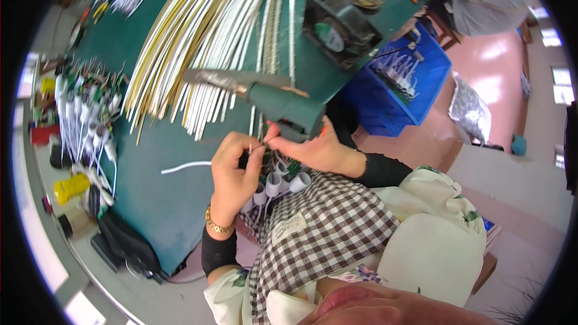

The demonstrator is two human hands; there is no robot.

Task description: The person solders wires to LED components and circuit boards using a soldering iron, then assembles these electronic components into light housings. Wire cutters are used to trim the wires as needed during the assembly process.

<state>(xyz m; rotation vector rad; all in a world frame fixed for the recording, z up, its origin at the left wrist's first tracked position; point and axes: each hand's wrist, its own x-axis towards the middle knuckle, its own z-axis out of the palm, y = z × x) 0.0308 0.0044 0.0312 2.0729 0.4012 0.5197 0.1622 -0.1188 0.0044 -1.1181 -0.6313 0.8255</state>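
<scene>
My left hand point(232, 165) is closed, thumb and fingers pinching a thin wire point(250, 148) above my lap. My right hand point(322, 150) is closed around a green gun-shaped tool point(283, 107) with a long metal snout point(218, 80) pointing left; its exact kind does not show. My right thumb and a fingertip meet close to the left fingertips, by the wire. Just below both hands, several white cylindrical parts point(274, 184) with small green circuit boards point(293, 168) and white leads rest on my checked apron point(334, 216).
Long white and tan strips point(198, 30) cover the green table point(150, 186). More white parts with boards point(87, 114) lie at left, near a yellow roll point(71, 188). A black box-shaped fan point(340, 30) stands at the right edge, with a blue bin point(430, 78) beyond. A person point(487, 0) sits far right.
</scene>
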